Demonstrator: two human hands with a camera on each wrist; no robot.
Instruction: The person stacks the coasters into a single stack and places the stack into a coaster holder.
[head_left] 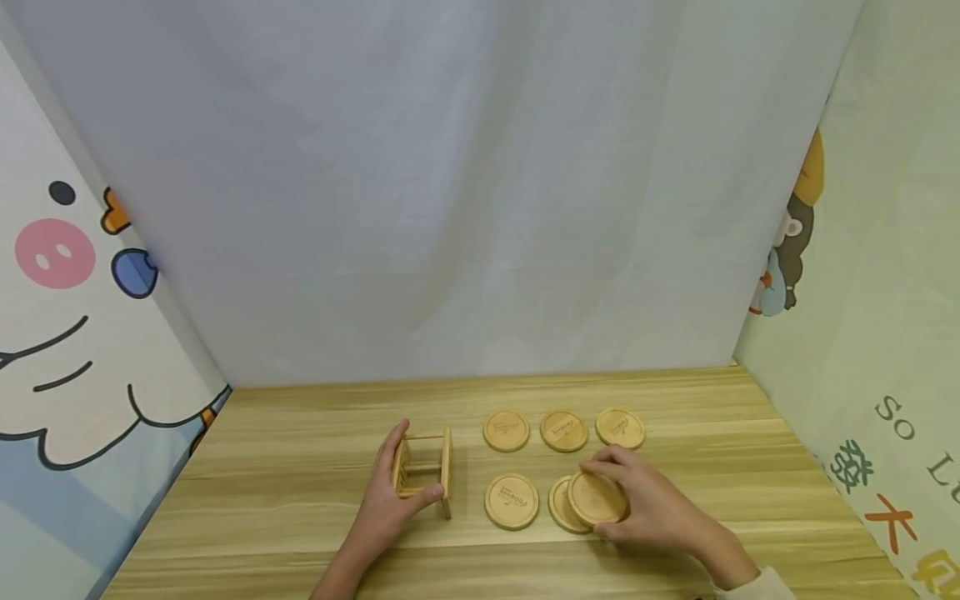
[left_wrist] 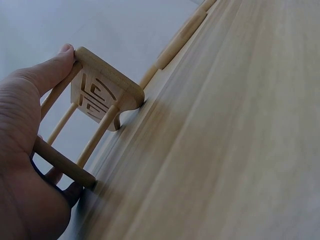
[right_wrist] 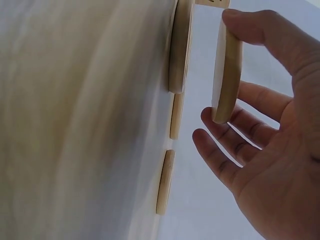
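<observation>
My left hand [head_left: 384,503] grips a small wooden coaster rack [head_left: 447,468], with the thumb on its right end panel and fingers around the left one. In the left wrist view, round bars join the rack's end panels, and cut-out slots [left_wrist: 95,95] mark the far panel. A round bamboo coaster [head_left: 597,502] is pinched by its edge between thumb and fingers of my right hand [head_left: 663,510]. The right wrist view shows this coaster [right_wrist: 228,75] held tilted, off the tabletop. It partly covers a second coaster [head_left: 559,510] lying beneath it in the head view.
Farther back on the wooden table [head_left: 292,417] lie three coasters in a row: left [head_left: 506,431], middle [head_left: 564,431] and right [head_left: 620,427]. Another coaster [head_left: 512,502] lies between the rack and the right hand. A pale curtain [head_left: 465,208] hangs behind.
</observation>
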